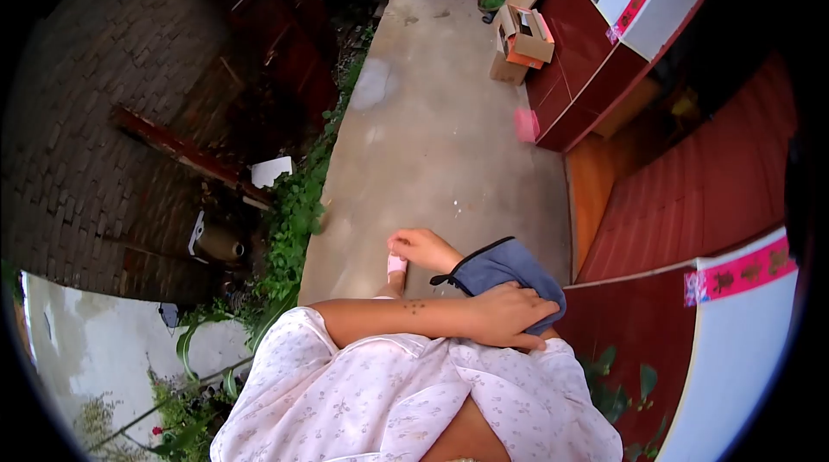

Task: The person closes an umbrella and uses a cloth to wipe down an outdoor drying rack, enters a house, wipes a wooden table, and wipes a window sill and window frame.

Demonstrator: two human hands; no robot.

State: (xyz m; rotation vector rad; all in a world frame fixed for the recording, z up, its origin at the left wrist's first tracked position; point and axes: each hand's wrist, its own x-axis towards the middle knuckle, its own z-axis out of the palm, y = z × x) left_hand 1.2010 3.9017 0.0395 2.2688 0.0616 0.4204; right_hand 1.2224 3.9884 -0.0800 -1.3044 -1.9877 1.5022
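A blue-grey cloth oversleeve (501, 268) with a dark edge surrounds my right forearm. My left hand (511, 317) reaches across my body and lies over the oversleeve near the elbow, its fingers bent round the cloth. Out of the sleeve's dark-edged end comes my right hand (421, 248), with the fingers curled in and nothing visible in them. A small black tab (440, 279) sticks out at that edge. Below both arms is my pale patterned shirt (363, 393).
Concrete paving (432, 134) stretches ahead. Cardboard boxes (524, 39) and a pink object (526, 125) stand along the red wall. To the right is a doorway (591, 194). Green plants (298, 212) and a brick surface (78, 108) border the left.
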